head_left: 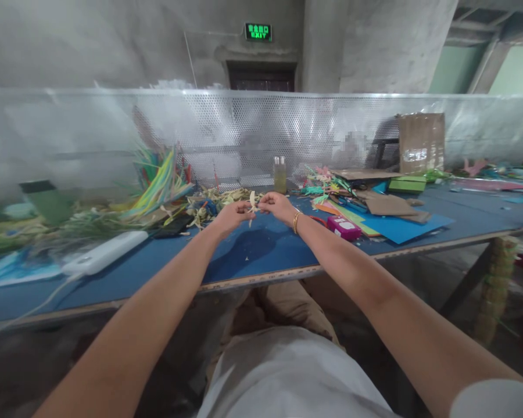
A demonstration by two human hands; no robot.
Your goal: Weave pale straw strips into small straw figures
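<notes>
Between my two hands, over the blue table top (261,247), is a small cream-coloured piece of folded strips (252,199) with thin ends sticking up and down. My left hand (232,216) pinches it from the left with closed fingers. From the right, the fingers of my right hand (279,207) pinch the same piece; a gold bracelet circles that wrist. Just behind the hands, similar pale strip pieces (233,196) lie in a heap. The piece's exact kind is too small to make out.
A bottle of yellowish liquid (279,177) stands behind my right hand. Left are bundled coloured strips (161,183) and a white power strip (108,252). Rightward lie a purple box (344,227), blue sheet (401,228) and cardboard (390,204). A perforated metal panel (226,125) borders the back.
</notes>
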